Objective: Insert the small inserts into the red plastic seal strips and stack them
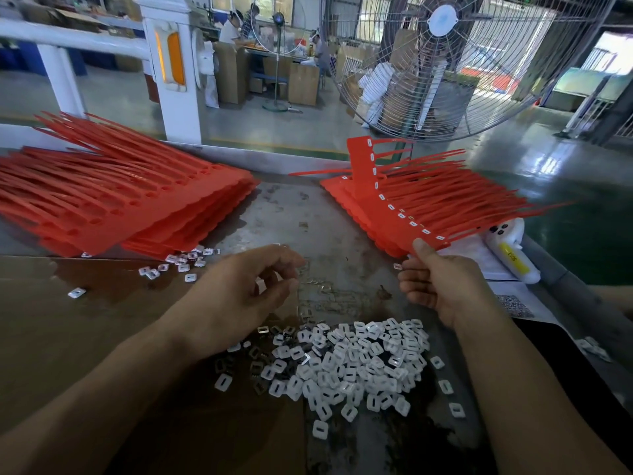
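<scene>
Right hand (442, 282) grip pinches near end of red plastic seal strip (387, 207), raised off red stack (356, 214). Left hand (239, 289) grip loosely curled, empty. White square inserts (349, 365) heaped on surface below both.

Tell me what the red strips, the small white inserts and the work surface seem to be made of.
Red strips: likely moulded plastic, matte, with thin tails that splay and bend.
White inserts: probably plastic, milky and slightly translucent; a few nearby look metallic.
Work surface: apparently metal, dull grey, stained and scuffed; brown cardboard covers its left part.
</scene>
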### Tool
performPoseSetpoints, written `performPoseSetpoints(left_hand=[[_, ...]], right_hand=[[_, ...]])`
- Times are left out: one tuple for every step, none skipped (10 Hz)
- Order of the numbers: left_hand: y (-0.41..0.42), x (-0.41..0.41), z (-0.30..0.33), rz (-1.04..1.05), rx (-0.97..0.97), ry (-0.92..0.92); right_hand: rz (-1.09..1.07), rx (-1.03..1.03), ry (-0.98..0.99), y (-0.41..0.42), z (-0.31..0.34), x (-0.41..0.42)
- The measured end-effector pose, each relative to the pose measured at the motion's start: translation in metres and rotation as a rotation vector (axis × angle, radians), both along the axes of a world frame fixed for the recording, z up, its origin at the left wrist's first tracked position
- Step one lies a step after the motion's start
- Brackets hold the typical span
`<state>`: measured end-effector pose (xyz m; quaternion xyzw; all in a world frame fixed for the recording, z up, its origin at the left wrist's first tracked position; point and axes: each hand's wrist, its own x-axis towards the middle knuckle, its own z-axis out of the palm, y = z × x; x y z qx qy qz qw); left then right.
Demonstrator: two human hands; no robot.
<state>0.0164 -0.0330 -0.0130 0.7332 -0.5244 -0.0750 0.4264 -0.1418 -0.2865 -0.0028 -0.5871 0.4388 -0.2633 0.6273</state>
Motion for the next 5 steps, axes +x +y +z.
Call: performPoseSetpoints(left_hand=[[0.000, 0.000, -0.002, 0.003, -0.003, -0.014], [0.000, 0.002, -0.003, 0.021, 0.012, -0.038], [0.000, 0.001, -0.001, 0.028, 0.020, -0.043], [0.000, 0.001, -0.001, 0.036, 0.019, -0.040], [0.004, -0.003, 0.006, 0.055, 0.032, -0.011]], right_hand=[[0.043, 0.011, 0.046, 0.002, 0.003, 0.000], [0.088, 0.007, 0.119, 0.008, 0.005, -0.002], [0.070, -0.063, 0.175, 0.012, 0.007, -0.005], [0.061, -0.166, 0.205, 0.015, 0.006, -0.006], [0.099, -0.298, 0.163, 0.028, 0.006, -0.012]])
